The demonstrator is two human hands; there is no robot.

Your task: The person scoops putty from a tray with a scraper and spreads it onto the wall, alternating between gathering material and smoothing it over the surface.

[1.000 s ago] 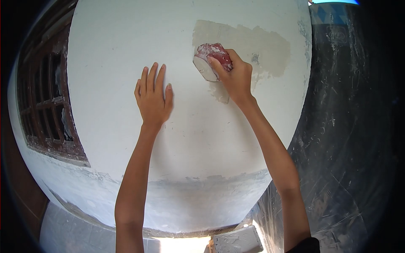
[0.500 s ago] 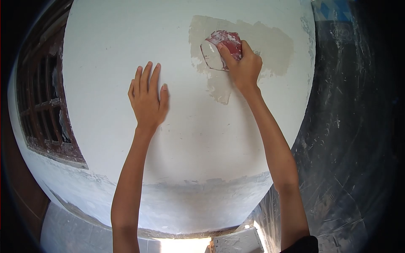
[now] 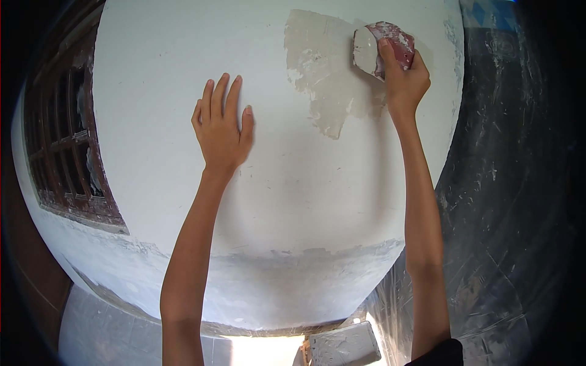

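Observation:
My right hand point(image 3: 408, 85) grips a red putty scraper point(image 3: 400, 46) smeared with putty, its thumb lying across the near face. A thick layer of pale putty covers the scraper's left part. The tool is over the right portion of a beige putty patch point(image 3: 323, 67) with ragged edges; whether its blade touches the wall cannot be made out. To the left, my left hand point(image 3: 223, 131) lies flat on the white wall point(image 3: 293, 195), fingers spread and holding nothing.
A brown wooden window frame point(image 3: 85, 152) is set in the wall at left. Below stands a putty-smeared tray point(image 3: 345, 344) on the floor side. Dark plastic sheeting point(image 3: 494, 232) hangs along the right, beyond the wall's edge. A rougher grey band point(image 3: 293, 262) crosses the lower wall.
My right hand has moved right and slightly up with the scraper, uncovering the patch's left part. My left hand stays flat, appearing a little higher and further right as the view shifts.

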